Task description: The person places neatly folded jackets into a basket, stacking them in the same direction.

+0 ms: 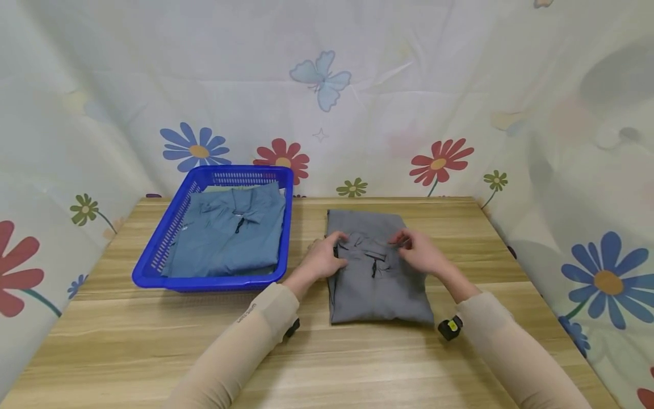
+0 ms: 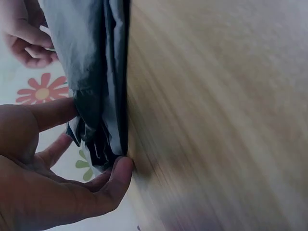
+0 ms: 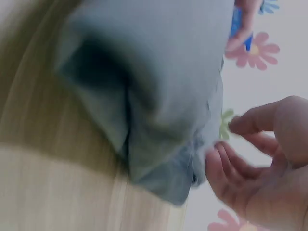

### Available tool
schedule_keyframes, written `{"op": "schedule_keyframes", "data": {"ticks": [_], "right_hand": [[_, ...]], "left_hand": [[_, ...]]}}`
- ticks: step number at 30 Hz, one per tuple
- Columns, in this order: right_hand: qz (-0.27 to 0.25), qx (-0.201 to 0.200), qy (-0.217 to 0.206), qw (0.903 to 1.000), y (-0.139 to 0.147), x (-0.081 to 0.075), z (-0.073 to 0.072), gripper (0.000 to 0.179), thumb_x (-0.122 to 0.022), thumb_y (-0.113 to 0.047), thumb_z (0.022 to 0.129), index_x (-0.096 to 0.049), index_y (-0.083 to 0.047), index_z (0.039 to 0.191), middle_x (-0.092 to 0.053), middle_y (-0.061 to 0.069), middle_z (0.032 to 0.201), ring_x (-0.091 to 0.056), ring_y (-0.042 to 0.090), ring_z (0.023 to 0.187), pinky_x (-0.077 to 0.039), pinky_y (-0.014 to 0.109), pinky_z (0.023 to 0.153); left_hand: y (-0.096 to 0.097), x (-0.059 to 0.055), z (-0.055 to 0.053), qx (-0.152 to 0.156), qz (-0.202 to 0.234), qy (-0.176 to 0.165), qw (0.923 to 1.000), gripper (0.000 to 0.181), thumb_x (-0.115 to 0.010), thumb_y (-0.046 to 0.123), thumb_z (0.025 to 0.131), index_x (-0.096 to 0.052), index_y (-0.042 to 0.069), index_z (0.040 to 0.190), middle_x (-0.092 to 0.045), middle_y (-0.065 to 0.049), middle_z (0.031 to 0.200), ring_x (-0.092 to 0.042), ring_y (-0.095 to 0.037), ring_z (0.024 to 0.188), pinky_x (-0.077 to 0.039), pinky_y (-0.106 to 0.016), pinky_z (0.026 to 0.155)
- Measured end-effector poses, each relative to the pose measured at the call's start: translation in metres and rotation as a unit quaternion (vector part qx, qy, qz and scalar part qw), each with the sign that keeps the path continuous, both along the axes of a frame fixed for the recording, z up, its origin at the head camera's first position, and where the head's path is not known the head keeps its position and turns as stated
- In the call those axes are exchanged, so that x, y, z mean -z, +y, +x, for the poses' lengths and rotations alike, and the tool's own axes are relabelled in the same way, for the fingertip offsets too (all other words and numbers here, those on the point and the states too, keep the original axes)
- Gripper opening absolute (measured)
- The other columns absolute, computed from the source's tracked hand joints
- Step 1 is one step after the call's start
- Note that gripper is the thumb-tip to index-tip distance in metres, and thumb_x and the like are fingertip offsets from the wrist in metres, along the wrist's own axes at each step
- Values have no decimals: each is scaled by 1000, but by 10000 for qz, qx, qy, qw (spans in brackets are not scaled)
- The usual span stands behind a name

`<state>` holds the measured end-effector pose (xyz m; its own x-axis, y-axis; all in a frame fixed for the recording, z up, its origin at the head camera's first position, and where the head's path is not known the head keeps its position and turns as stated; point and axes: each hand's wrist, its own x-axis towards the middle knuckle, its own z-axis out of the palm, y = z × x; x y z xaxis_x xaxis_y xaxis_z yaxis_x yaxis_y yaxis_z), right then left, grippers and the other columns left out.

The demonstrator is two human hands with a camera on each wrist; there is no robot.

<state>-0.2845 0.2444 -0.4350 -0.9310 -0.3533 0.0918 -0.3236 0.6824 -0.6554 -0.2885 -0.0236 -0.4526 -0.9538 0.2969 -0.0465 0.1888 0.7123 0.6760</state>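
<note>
A folded grey shirt (image 1: 380,295) lies on the table, its collar placket and a dark zip pull showing on top. My left hand (image 1: 323,257) is at the shirt's left edge, with spread fingertips touching the stacked folds (image 2: 113,86) in the left wrist view. Over the upper right part of the shirt is my right hand (image 1: 420,251). Its bent fingers sit close to the collar area; the right wrist view does not make clear whether they touch the cloth.
Left of the shirt stands a blue plastic basket (image 1: 206,282). Inside it lies a folded blue shirt (image 1: 225,238) with a dark zip pull. The wooden table (image 1: 153,346) meets a flowered curtain (image 1: 388,113) at the back and sides.
</note>
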Motion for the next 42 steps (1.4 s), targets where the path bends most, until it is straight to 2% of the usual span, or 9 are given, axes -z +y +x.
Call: {"op": "schedule_keyframes", "data": {"ticks": [3, 5, 11, 17, 24, 27, 32, 37, 42], "right_hand": [[70, 280, 23, 9996, 15, 0, 3, 23, -58, 10, 88, -63, 9, 111, -61, 30, 118, -58, 44, 100, -51, 53, 80], [182, 303, -217, 9991, 23, 0, 5, 25, -60, 8, 88, -62, 9, 113, -57, 33, 125, -56, 48, 108, -50, 56, 84], [147, -12, -1064, 9942, 33, 5, 7, 49, -65, 6, 85, -55, 7, 133, -52, 32, 133, -51, 41, 111, -46, 47, 85], [-241, -114, -1210, 9923, 33, 8, 6, 66, -73, 4, 83, -52, 0, 145, -33, 29, 157, -36, 41, 134, -36, 56, 105], [-910, -81, -1182, 9888, 37, 15, 10, 63, -71, 9, 85, -52, -5, 143, -29, 24, 160, -27, 43, 143, -34, 60, 106], [-1140, -102, -1371, 9839, 40, 17, 9, 59, -72, 8, 86, -53, -6, 140, -30, 22, 160, -30, 43, 140, -39, 55, 102], [-1382, -145, -1859, 9727, 45, 18, 8, 55, -74, 5, 88, -55, -5, 138, -24, 20, 162, -24, 42, 143, -36, 54, 104], [-1509, -313, -2147, 9644, 47, 17, 5, 51, -73, 5, 88, -59, -2, 137, -23, 22, 162, -16, 40, 147, -32, 54, 109], [-1451, -329, -2174, 9647, 47, 17, 8, 54, -73, 4, 88, -58, 1, 140, -27, 25, 159, -27, 38, 140, -37, 46, 105]], "left_hand": [[1, 1, -1, 28, -68, 98, 9999, 48, -77, 15, 93, -59, 21, 137, -62, -17, 137, -53, -35, 122, -44, -49, 98], [2, 1, -1, 25, -96, 126, 9999, 47, -77, 13, 92, -60, 21, 135, -62, -16, 136, -54, -35, 120, -44, -48, 97], [4, 1, -4, 51, 171, -38, 9998, 50, -74, 3, 91, -60, 19, 136, -58, -14, 143, -57, -31, 105, -48, -41, 85], [4, 4, -8, 115, 673, -264, 9973, 50, -68, -1, 90, -61, 17, 136, -55, -13, 145, -55, -28, 97, -45, -37, 81], [4, 1, -5, 19, 1186, -508, 9916, 50, -66, -4, 88, -62, 13, 136, -53, -17, 144, -52, -27, 88, -44, -35, 76], [3, 1, -4, -39, 1370, -616, 9887, 51, -66, -4, 87, -63, 12, 135, -53, -17, 142, -49, -25, 89, -42, -33, 76], [1, 0, -4, -4, 1503, -773, 9856, 51, -64, -5, 87, -65, 12, 135, -53, -17, 141, -47, -21, 75, -42, -31, 69], [-1, 0, -5, 74, 1546, -774, 9849, 48, -65, -6, 88, -68, 10, 133, -52, -16, 148, -52, -24, 101, -42, -31, 80], [-2, 1, -4, 87, 1633, -850, 9829, 46, -68, -4, 88, -69, 9, 132, -49, -17, 151, -48, -29, 117, -42, -33, 85]]}}
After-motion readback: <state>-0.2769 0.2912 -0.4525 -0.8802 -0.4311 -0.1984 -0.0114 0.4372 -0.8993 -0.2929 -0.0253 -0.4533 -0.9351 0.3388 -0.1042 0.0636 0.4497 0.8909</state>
